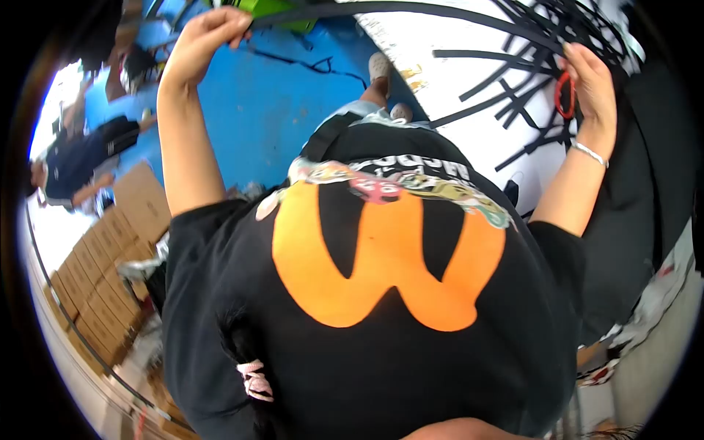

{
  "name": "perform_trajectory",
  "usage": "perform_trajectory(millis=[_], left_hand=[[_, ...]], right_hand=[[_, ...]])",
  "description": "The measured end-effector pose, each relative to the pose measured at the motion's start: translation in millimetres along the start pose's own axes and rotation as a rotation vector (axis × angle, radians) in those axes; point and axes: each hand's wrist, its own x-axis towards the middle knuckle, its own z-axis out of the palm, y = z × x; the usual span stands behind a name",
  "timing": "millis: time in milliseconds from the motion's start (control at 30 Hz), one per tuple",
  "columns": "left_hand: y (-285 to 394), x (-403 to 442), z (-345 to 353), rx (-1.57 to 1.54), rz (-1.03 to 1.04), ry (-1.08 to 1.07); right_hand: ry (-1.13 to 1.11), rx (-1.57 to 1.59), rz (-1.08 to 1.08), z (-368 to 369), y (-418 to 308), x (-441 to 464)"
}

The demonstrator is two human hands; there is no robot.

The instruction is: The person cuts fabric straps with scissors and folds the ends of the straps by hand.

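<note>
A long black strap [411, 7] is stretched in a bow between my two raised hands. My left hand [213, 37] pinches one end of it between thumb and fingertips. At the other side, my right hand [590, 81] is closed on the strap above a white surface [455, 81]. A red loop [563, 95], perhaps a scissors handle, hangs against the right palm; the rest of it is hidden. Many loose black straps [513, 92] lie fanned out and tangled on the white surface, close to the right hand.
Blue floor [271, 110] spreads beyond my body, with a thin black cord [323, 67] on it. A green object [290, 13] is near my left hand. Stacked cardboard boxes [103, 271] stand at left, and another person [88, 158] is farther off. Black fabric [623, 191] lies at right.
</note>
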Motion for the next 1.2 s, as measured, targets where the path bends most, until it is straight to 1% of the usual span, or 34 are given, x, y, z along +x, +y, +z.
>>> perform_trajectory(millis=[33, 67, 100, 133, 167, 200, 233, 300, 333, 367, 433, 467, 500, 533, 567, 600, 667, 733, 800, 833, 867, 900, 933, 967, 1033, 1067, 1100, 1133, 1167, 1200], left_hand=[[-6.2, 2.6, -5.0, 0.06, 0.042, -0.03], [-13.4, 4.4, -8.1, 0.059, 0.032, -0.019], [-9.2, 5.0, -5.7, 0.058, 0.028, -0.009], [-4.5, 3.8, -0.9, -0.044, -0.046, 0.04], [7.0, 3.9, 6.6, -0.148, -0.119, 0.085], [6.4, 5.8, 6.3, -0.085, -0.142, 0.115], [2.3, 7.5, 6.2, -0.1, -0.159, 0.129], [-0.7, 9.0, 8.2, 0.084, -0.129, 0.222], [4.7, 9.8, 3.4, 0.248, -0.107, 0.196], [1.5, 13.3, 1.3, 0.231, -0.127, 0.206], [-9.9, 21.1, -0.3, 0.422, 0.325, 0.215], [-15.7, 27.0, 1.1, 0.388, 0.373, 0.192], [-19.5, 34.3, 3.7, 0.357, 0.424, 0.171], [-26.3, 44.6, 8.4, 0.37, 0.569, 0.156], [-10.5, 45.4, 10.6, 0.32, 0.494, 0.067], [-17.2, 62.3, 26.3, 0.102, 0.577, -0.042], [-18.0, 63.6, 42.7, -0.021, 0.672, -0.052], [-13.7, 65.9, 51.4, -0.147, 0.706, -0.067], [-18.7, 82.1, 75.6, -0.173, 0.804, -0.006], [-11.4, 80.0, 77.4, -0.258, 0.75, -0.083], [0.9, 77.7, 75.9, -0.326, 0.643, -0.167], [2.0, 78.2, 85.9, -0.407, 0.593, -0.189], [5.4, 77.3, 91.8, -0.462, 0.54, -0.214], [14.3, 75.8, 96.1, -0.534, 0.431, -0.257], [24.9, 77.6, 100.9, -0.627, 0.238, -0.353], [30.5, 79.3, 98.2, -0.629, 0.222, -0.361], [38.2, 72.3, 97.3, -0.625, 0.212, -0.363], [39.8, 73.4, 96.7, -0.547, 0.257, -0.331], [43.5, 76.2, 96.5, -0.559, 0.255, -0.352], [46.6, 76.1, 97.6, -0.594, 0.267, -0.348]], right_hand=[[0.031, 0.001, 0.007, -0.1, 4.5, 4.6], [0.099, 0.033, 0.015, 7.8, 3.2, 4.8], [0.119, 0.057, 0.047, 6.1, 5.1, 8.2], [0.109, 0.046, 0.077, 5.9, 5.0, 10.3], [0.144, 0.023, 0.084, 18.3, -4.4, 7.3], [0.157, -0.007, 0.074, 31.3, -14.1, 4.3], [0.171, -0.038, 0.065, 44.5, -23.9, 3.2], [0.173, -0.297, -0.022, 67.3, -41.7, 4.0], [0.198, -0.445, -0.037, 82.5, -51.8, 5.4], [0.193, -0.562, -0.088, 103.6, -63.1, 5.4], [0.104, -1.017, -0.468, 149.8, -82.8, 11.1], [0.006, -1.141, -0.65, 172.0, -90.0, 16.7], [-0.065, -1.201, -0.741, 189.4, -91.5, 22.7], [-0.109, -1.248, -0.793, 209.6, -93.1, 28.9], [-0.147, -1.295, -0.844, 229.0, -95.1, 34.0], [-0.199, -1.32, -0.887, 244.5, -95.5, 40.7], [-0.277, -1.336, -0.967, 269.3, -96.8, 50.8], [-0.299, -1.24, -1.023, 279.6, -100.2, 57.1], [-0.267, -1.197, -1.002, 278.2, -108.7, 53.6], [-0.222, -1.181, -0.983, 274.1, -110.4, 51.5], [-0.181, -1.106, -1.027, 265.9, -105.2, 52.6], [-0.159, -1.075, -1.002, 257.1, -107.2, 48.6], [-0.164, -1.035, -0.926, 249.4, -107.4, 43.1], [-0.169, -0.98, -0.852, 239.1, -105.9, 35.9], [-0.046, -0.617, -0.592, 217.7, -93.4, 19.3], [0.067, -0.669, -0.559, 199.6, -87.3, 13.6], [0.206, -0.68, -0.464, 180.5, -80.1, -4.0], [0.324, -0.771, -0.381, 153.5, -66.9, -10.2], [0.444, -0.97, -0.361, 123.1, -53.6, -15.6], [0.546, -1.135, -0.261, 91.3, -30.2, -20.6]])
